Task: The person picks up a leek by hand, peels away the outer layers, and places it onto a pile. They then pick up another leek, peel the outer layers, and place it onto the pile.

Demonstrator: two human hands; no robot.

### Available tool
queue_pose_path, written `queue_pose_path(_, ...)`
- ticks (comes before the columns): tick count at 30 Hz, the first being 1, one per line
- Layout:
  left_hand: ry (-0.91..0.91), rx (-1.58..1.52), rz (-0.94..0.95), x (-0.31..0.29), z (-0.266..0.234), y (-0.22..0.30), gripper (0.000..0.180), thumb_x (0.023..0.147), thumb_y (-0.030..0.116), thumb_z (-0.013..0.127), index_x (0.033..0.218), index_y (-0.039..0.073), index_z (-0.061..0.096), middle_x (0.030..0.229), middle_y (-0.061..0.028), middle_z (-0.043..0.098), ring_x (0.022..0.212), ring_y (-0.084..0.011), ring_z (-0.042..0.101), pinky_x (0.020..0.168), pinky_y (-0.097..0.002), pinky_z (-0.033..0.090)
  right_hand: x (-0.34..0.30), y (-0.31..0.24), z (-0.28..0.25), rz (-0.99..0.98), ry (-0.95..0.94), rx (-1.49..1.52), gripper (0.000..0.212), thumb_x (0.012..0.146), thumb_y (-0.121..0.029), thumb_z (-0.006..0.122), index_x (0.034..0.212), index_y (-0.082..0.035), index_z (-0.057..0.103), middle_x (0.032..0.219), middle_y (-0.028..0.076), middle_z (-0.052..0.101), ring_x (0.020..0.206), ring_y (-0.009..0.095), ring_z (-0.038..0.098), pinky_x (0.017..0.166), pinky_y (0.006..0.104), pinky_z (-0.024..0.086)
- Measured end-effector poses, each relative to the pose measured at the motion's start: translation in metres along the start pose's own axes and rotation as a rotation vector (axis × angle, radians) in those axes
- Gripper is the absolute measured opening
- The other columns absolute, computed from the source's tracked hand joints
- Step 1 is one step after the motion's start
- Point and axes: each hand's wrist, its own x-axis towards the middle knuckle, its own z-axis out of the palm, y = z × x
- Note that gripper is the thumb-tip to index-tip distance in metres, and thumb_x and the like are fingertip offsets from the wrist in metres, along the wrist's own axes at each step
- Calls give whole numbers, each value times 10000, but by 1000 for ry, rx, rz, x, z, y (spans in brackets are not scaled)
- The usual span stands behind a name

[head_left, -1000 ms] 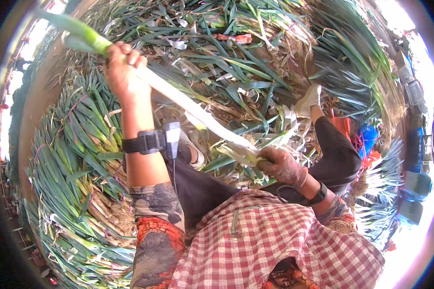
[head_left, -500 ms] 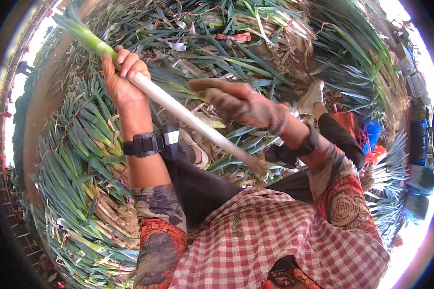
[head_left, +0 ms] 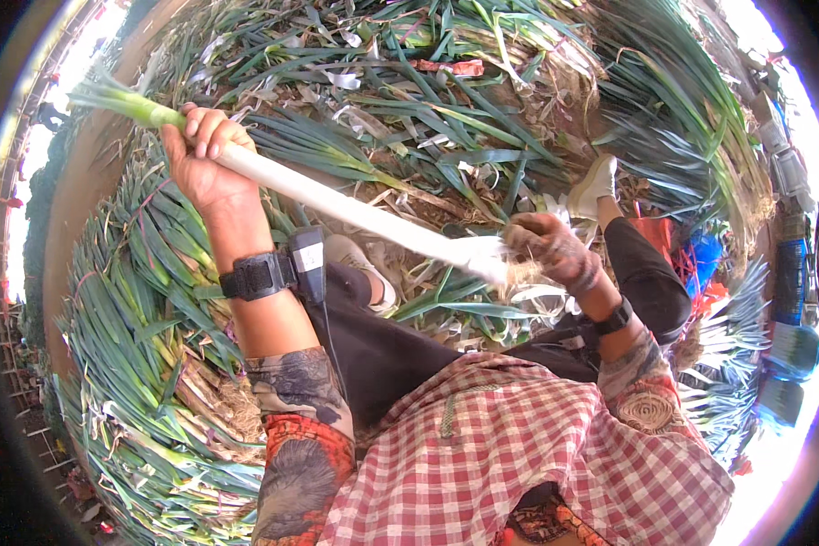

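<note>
A long green onion [head_left: 337,202] slants across in front of me, its green leaves at the upper left and its thick white shank running down to the right. My left hand [head_left: 211,150] is closed around it just below the leaves. At the root end, my right hand [head_left: 548,247], dirt-stained and seemingly gloved, has its fingers curled against the onion. A loose white outer layer [head_left: 478,250] bulges there beside the fingers. Motion blurs the fingertips, and the exact grip is partly hidden.
Bundled green onions [head_left: 146,282] are heaped on my left. More piles [head_left: 682,100] lie at the far right, with loose leaves [head_left: 337,146] over the ground ahead. A blue bag [head_left: 701,259] and red bag [head_left: 655,235] sit beside my right knee. My shoes [head_left: 596,187] stand among the scraps.
My right hand has moved right and down from above the shank to the root end and closed there. My left hand has shifted slightly left and up, tilting the onion flatter.
</note>
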Motion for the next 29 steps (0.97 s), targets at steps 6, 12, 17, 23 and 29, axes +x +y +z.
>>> queue_pose_path(6, 140, 362, 183, -4, 1, -24, 366, 889, 364, 373, 820, 13, 450, 612, -10, 399, 464, -89, 354, 405, -204, 307, -49, 15, -21, 429, 267, -33, 274, 874, -275, 471, 770, -37, 560, 570, -37, 473, 475, 60, 445, 425, 229, 370)
queue_pose_path(12, 193, 422, 182, -3, -2, -21, 364, 900, 371, 340, 796, 33, 425, 620, -3, 389, 469, -85, 343, 409, -202, 314, -66, 21, -31, 446, 350, -140, 262, 875, -281, 472, 772, -53, 549, 600, -28, 489, 484, 55, 446, 412, 206, 360)
queue_pose_path(17, 227, 478, 214, 1, -16, 19, 399, 907, 406, 297, 768, 45, 396, 631, -11, 382, 472, -91, 350, 415, -205, 321, -111, 88, -77, 491, 660, 75, 180, 856, -180, 502, 806, -15, 554, 697, -5, 557, 597, 65, 491, 518, 194, 406)
queue_pose_path(23, 382, 703, 335, -2, 1, -18, 323, 904, 349, 363, 774, 55, 391, 660, -14, 398, 502, -97, 350, 451, -221, 317, -51, 41, -51, -238, 206, -1661, 261, 792, -228, 574, 954, -25, 552, 797, 135, 590, 786, 330, 570, 679, 370, 457)
queue_pose_path(29, 413, 756, 321, 0, 2, -30, 337, 907, 372, 350, 787, 62, 407, 674, -14, 414, 513, -103, 352, 465, -232, 317, 46, -62, 63, -172, 369, -626, 439, 751, -292, 656, 1095, -53, 524, 1007, 130, 578, 906, 225, 568, 791, 293, 442)
